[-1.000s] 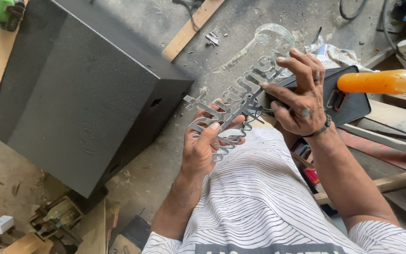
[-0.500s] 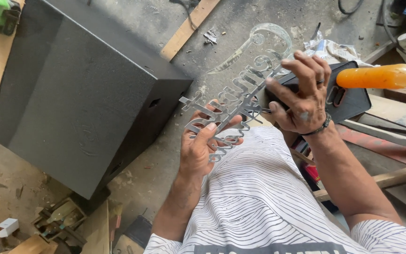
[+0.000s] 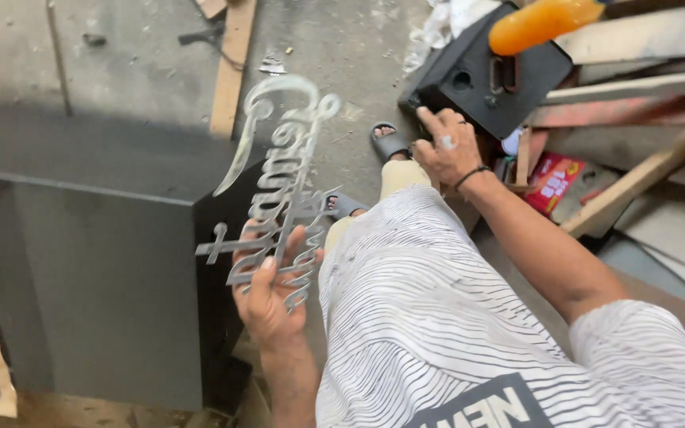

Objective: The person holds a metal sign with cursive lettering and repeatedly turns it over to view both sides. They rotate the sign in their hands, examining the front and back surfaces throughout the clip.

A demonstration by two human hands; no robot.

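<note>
Left hand (image 3: 267,297) grips the cut-out metal script piece (image 3: 279,182) alone; right hand (image 3: 445,147), released, fingers spread, rests by the small black box (image 3: 489,75); nothing mounted yet.

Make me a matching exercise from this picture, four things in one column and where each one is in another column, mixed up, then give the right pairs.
Things:
1. clear cut-out script sign
2. orange plastic bottle
3. large dark grey box
4. red printed carton

Places:
A. under the wooden slats at right
B. held up in the left hand
C. on the floor at left
D. at the top edge, above the small black box

Pairs: 1-B, 2-D, 3-C, 4-A. The right hand touches the small black box.
</note>
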